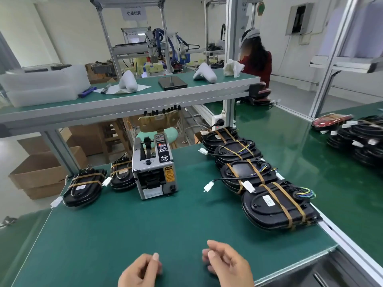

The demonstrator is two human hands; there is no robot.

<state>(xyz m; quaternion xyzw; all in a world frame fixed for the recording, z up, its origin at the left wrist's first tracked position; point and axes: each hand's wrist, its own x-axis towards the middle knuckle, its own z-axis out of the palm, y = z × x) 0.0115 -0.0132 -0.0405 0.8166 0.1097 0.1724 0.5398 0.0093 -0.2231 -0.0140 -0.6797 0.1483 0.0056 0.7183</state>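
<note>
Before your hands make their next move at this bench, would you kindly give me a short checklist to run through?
1. Hands free: left hand and right hand hold nothing, fingers loosely curled. Ok.
2. Working space: green table mat bare in front of the hands. Ok.
3. Next part: black oval housing strapped with brown tape rests by the mat's right edge, straps in place. Ok.
4. Machine: grey boxy tape dispenser upright, outlet facing the hands. Ok.
5. Tape strip ready at its outlet. Cannot tell.
6. Loose lead: white plug on a black lead lies apart from the dispenser. Ok.
</note>
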